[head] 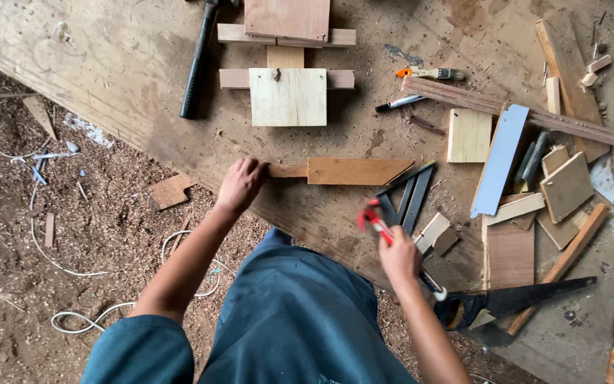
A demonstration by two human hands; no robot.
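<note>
The near end of the pointed wooden strip [349, 171] on the workbench [108, 64] is hidden under the gripping left hand [241, 183], while a blurred red-tipped tool [385, 231] is clasped in the right hand [399, 259], just below the strip.

left hand [241, 183]: frame centre — gripping the pointed wooden stake [342, 171] by its narrow end;
right hand [399, 257]: lower right of centre — holding a red-tipped tool [376, 222]

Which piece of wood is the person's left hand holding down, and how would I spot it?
On the big plywood bench, look near the front edge, where the left hand presses one end of a long brown board. Unlike the small square offcuts nearby, it is long and has one slanted, pointed end.
</note>
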